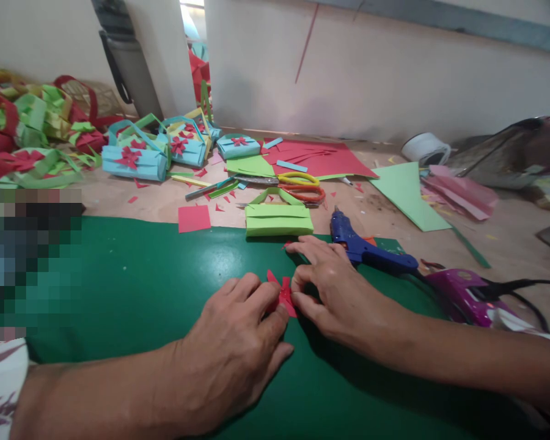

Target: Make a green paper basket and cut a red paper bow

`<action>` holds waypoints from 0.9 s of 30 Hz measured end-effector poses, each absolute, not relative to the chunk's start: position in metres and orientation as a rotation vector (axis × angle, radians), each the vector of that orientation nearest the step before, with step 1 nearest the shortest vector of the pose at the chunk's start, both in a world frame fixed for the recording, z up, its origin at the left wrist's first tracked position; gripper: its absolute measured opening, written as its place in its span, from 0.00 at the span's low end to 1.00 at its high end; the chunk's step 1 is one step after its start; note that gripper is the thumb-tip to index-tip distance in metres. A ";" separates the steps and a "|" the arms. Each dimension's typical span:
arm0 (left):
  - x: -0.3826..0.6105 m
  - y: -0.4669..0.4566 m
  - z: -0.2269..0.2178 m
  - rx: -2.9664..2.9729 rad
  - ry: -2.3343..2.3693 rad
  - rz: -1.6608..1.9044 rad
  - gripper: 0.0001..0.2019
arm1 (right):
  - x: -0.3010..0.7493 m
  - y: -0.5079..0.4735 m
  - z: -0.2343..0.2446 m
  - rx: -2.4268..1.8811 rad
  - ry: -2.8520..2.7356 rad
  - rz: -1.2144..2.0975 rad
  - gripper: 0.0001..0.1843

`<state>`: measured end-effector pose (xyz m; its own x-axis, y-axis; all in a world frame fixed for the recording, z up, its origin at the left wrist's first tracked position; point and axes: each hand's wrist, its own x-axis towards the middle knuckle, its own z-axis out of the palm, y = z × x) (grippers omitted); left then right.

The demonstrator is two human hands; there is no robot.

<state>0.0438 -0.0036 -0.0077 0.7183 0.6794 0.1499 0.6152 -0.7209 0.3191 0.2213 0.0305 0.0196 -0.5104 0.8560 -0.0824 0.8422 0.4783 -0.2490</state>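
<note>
A small red paper flower (284, 294) lies on the green mat (132, 287), pinched between both hands. My left hand (238, 342) has its fingers curled and pressed on the flower's left side. From the right, my right hand (334, 287) grips the flower with thumb and fingers, its index finger stretched toward a red scrap. Just beyond the hands stands a light green paper bag (278, 219) with a handle.
A blue glue gun (362, 244) lies right of the hands, with a purple object (458, 293) and black cable behind it. Scissors (302, 186), red and green paper sheets, a red square (194, 218), blue paper bags (132, 160) and a heap of finished bags (27, 134) fill the far table.
</note>
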 end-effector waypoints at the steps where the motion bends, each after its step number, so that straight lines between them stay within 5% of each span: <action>1: 0.044 -0.004 -0.008 2.680 1.027 0.378 0.12 | 0.221 0.031 0.020 -1.525 -2.657 0.398 0.10; 27: 0.044 -0.003 -0.006 2.677 1.035 0.355 0.12 | 0.214 0.032 0.024 -1.542 -2.661 0.341 0.10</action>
<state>0.0437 -0.0026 -0.0057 0.7184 0.6823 0.1352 0.6218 -0.7171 0.3149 0.2143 0.0322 0.0239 -0.5026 0.8618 -0.0692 0.8514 0.4794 -0.2129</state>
